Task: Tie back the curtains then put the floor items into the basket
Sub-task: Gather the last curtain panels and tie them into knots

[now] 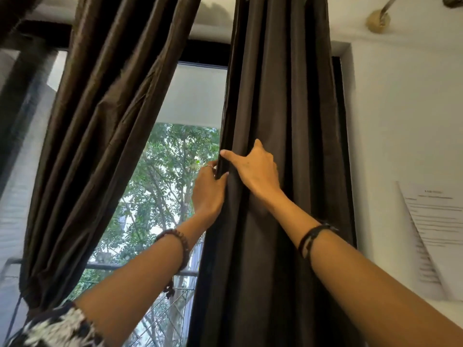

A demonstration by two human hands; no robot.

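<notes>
Two dark brown curtains hang at a window. The left curtain (pixel 100 121) sweeps down to the lower left, where it is gathered and tied back near the frame. The right curtain (pixel 280 96) hangs straight in folds. My left hand (pixel 208 191) grips its inner edge from the window side, fingers curled behind the cloth. My right hand (pixel 255 169) lies on the front of the same edge just above, thumb out to the left, fingers sunk into the folds. Basket and floor items are out of view.
Window glass (pixel 160 196) between the curtains shows trees and a metal railing outside. A white wall (pixel 400 121) stands to the right, with printed paper sheets (pixel 436 234) pinned on it. A brass curtain-rod bracket (pixel 377 21) sits high on that wall.
</notes>
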